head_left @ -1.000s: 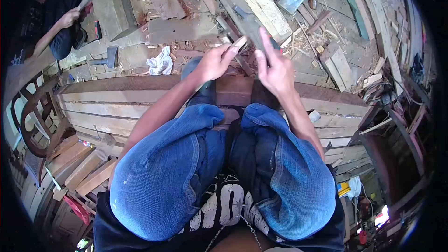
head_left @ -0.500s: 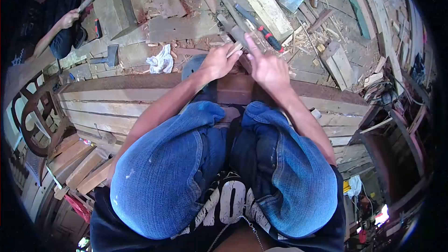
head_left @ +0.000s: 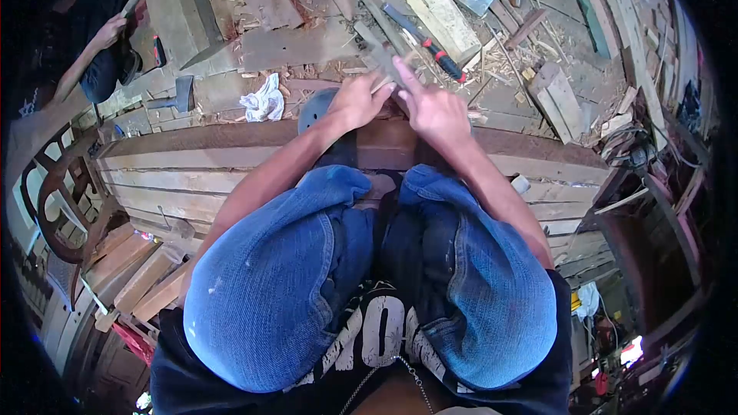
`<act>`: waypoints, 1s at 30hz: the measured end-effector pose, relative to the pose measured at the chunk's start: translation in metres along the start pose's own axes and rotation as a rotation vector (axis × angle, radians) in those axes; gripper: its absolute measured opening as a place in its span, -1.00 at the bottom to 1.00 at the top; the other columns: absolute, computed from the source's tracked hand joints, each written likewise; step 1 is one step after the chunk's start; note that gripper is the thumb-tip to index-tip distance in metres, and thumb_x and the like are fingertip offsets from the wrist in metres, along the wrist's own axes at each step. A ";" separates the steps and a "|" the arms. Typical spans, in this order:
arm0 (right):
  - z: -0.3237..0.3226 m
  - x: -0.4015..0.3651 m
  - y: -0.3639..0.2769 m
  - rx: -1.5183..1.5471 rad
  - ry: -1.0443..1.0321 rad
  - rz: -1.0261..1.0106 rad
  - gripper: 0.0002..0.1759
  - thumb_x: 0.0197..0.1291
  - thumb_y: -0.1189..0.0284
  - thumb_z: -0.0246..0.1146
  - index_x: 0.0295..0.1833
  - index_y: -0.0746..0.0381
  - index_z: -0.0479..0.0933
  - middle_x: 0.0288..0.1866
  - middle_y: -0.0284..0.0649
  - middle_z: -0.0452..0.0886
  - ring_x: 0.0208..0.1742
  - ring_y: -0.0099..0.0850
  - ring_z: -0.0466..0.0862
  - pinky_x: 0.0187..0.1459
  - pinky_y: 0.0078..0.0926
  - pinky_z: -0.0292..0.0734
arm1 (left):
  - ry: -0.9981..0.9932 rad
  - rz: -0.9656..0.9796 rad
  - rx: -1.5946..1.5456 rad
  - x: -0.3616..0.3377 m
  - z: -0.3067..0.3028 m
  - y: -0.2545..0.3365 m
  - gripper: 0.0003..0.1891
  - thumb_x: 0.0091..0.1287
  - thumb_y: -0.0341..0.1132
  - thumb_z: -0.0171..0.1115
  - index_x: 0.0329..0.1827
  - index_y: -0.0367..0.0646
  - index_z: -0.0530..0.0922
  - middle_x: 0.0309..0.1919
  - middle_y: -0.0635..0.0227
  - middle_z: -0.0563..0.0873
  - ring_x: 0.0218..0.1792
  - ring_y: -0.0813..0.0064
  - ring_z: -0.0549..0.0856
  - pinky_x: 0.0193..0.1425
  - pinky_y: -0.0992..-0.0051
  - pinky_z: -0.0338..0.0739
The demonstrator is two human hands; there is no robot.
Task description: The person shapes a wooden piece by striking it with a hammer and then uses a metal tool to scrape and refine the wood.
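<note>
step: shaving, I judge, a pale wood sliver (head_left: 382, 82) on a grey blade (head_left: 382, 55) | my left hand (head_left: 355, 101): grip closed on the sliver | my right hand (head_left: 435, 111): fingers on the blade, grip unclear | where: just above the floor (head_left: 300, 46) | next: firm pinch, fingertips off the edge

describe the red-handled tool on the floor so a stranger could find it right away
Look at the plank floor beyond the person's knees, littered with wood offcuts. Just past the right hand lies a slim tool, beside a pale wooden block. Its handle is red and black; its neighbours are bare wood or grey metal.
</note>
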State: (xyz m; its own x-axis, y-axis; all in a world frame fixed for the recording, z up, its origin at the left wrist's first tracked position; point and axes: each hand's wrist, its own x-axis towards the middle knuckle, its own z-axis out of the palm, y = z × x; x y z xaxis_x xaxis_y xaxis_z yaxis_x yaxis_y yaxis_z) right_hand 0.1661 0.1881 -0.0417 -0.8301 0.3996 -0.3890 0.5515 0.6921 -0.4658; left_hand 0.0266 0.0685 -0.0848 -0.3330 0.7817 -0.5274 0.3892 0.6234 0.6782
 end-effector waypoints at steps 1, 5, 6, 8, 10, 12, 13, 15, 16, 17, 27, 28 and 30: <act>-0.004 0.008 0.008 0.011 0.009 0.109 -0.34 0.36 0.27 0.09 0.54 -0.11 0.12 -0.53 0.03 0.64 -0.49 0.06 0.68 -0.42 0.02 0.59 | 0.001 0.004 -0.002 0.002 0.001 0.001 -0.60 0.36 -0.11 0.18 0.15 -0.16 0.58 -0.15 -0.12 0.69 -0.05 -0.13 0.66 0.05 0.13 0.56; 0.007 -0.001 0.000 0.018 0.033 0.076 -0.35 0.35 0.20 0.13 0.53 -0.16 0.15 -0.57 0.02 0.62 -0.56 0.05 0.65 -0.50 0.06 0.55 | -0.036 -0.024 0.028 0.001 0.001 -0.003 -0.62 0.37 -0.09 0.16 0.09 -0.17 0.59 -0.21 -0.12 0.69 -0.10 -0.13 0.68 0.00 0.11 0.56; 0.009 -0.004 -0.002 0.007 0.101 -0.002 -0.34 0.34 0.21 0.14 0.53 -0.13 0.15 -0.58 0.00 0.61 -0.59 0.03 0.64 -0.53 0.05 0.54 | -0.042 -0.024 0.025 0.001 0.002 -0.002 -0.62 0.37 -0.09 0.16 0.09 -0.17 0.59 -0.21 -0.12 0.69 -0.10 -0.13 0.68 0.00 0.11 0.56; 0.003 0.011 0.015 0.103 0.065 0.171 -0.30 0.32 0.23 0.15 0.54 -0.15 0.12 -0.56 0.01 0.61 -0.57 0.06 0.64 -0.46 0.01 0.58 | -0.065 -0.080 0.025 0.006 0.003 0.000 -0.61 0.37 -0.07 0.17 0.09 -0.17 0.59 -0.21 -0.11 0.70 -0.10 -0.13 0.68 0.00 0.10 0.56; 0.004 0.009 0.010 0.035 0.024 0.171 -0.31 0.32 0.24 0.15 0.54 -0.16 0.12 -0.56 0.02 0.61 -0.54 0.08 0.65 -0.43 -0.04 0.60 | -0.068 -0.111 0.027 0.008 0.001 0.000 -0.60 0.37 -0.06 0.17 0.09 -0.16 0.59 -0.21 -0.11 0.70 -0.10 -0.13 0.68 0.00 0.09 0.56; 0.017 -0.004 -0.004 0.024 0.085 0.033 -0.37 0.36 0.19 0.10 0.52 -0.22 0.15 -0.50 0.10 0.64 -0.44 0.04 0.70 -0.30 0.06 0.61 | -0.041 -0.062 0.076 0.002 0.000 -0.002 -0.61 0.36 -0.07 0.18 0.08 -0.16 0.60 -0.18 -0.11 0.70 -0.09 -0.12 0.68 0.02 0.11 0.57; -0.004 0.003 -0.005 0.076 -0.114 0.117 -0.36 0.36 0.19 0.10 0.53 -0.21 0.14 -0.48 0.11 0.64 -0.39 0.04 0.71 -0.26 0.05 0.61 | -0.014 -0.084 -0.012 0.001 -0.001 0.002 -0.63 0.36 -0.10 0.18 0.10 -0.14 0.60 -0.17 -0.11 0.70 -0.09 -0.10 0.69 0.03 0.12 0.57; -0.010 0.015 0.006 0.056 -0.158 0.279 -0.36 0.37 0.21 0.08 0.54 -0.22 0.12 -0.38 0.14 0.65 -0.33 0.03 0.72 -0.23 0.02 0.62 | -0.031 -0.079 0.002 0.002 0.002 0.009 -0.65 0.35 -0.12 0.19 0.03 -0.18 0.61 -0.22 -0.13 0.70 -0.11 -0.12 0.69 0.02 0.09 0.58; -0.007 0.017 0.009 0.037 -0.144 0.303 -0.37 0.38 0.21 0.07 0.53 -0.21 0.13 -0.38 0.13 0.65 -0.33 0.02 0.72 -0.22 0.00 0.62 | -0.042 -0.078 0.018 0.002 0.003 0.010 -0.67 0.35 -0.13 0.19 -0.03 -0.23 0.61 -0.28 -0.16 0.70 -0.13 -0.14 0.69 0.00 0.06 0.58; 0.001 0.008 0.004 0.058 -0.084 0.187 -0.39 0.38 0.21 0.07 0.53 -0.19 0.15 -0.41 0.11 0.66 -0.36 0.03 0.71 -0.22 0.00 0.62 | -0.016 -0.057 0.029 0.002 0.005 0.004 -0.67 0.35 -0.13 0.20 -0.04 -0.23 0.62 -0.28 -0.15 0.70 -0.14 -0.13 0.69 -0.01 0.07 0.59; 0.000 0.006 0.002 0.096 -0.117 0.156 -0.41 0.39 0.21 0.04 0.52 -0.14 0.17 -0.40 0.07 0.68 -0.33 0.05 0.72 -0.20 0.02 0.61 | -0.021 -0.084 0.082 0.003 0.003 0.008 -0.60 0.33 -0.07 0.23 0.07 -0.16 0.62 -0.22 -0.15 0.69 -0.13 -0.16 0.68 0.00 0.09 0.59; 0.002 0.013 0.009 0.085 -0.037 0.185 -0.37 0.35 0.22 0.09 0.52 -0.17 0.16 -0.46 0.08 0.65 -0.38 0.07 0.70 -0.26 0.05 0.60 | -0.026 -0.133 0.090 0.004 0.005 0.008 -0.61 0.33 -0.07 0.24 0.06 -0.16 0.62 -0.23 -0.15 0.69 -0.15 -0.16 0.68 -0.01 0.09 0.59; 0.006 0.013 0.009 0.076 0.038 0.200 -0.32 0.31 0.23 0.13 0.53 -0.21 0.14 -0.51 0.10 0.63 -0.44 0.09 0.68 -0.32 0.07 0.59 | 0.020 -0.088 0.069 0.004 0.010 -0.001 -0.61 0.33 -0.05 0.23 0.06 -0.14 0.62 -0.25 -0.14 0.69 -0.18 -0.15 0.69 -0.04 0.09 0.60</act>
State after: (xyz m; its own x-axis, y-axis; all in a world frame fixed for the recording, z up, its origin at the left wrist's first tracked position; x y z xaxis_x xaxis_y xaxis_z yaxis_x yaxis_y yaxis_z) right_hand 0.1605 0.1965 -0.0557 -0.7048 0.5479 -0.4506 0.7093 0.5497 -0.4412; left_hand 0.0333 0.0715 -0.0927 -0.3857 0.7235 -0.5725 0.4155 0.6903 0.5923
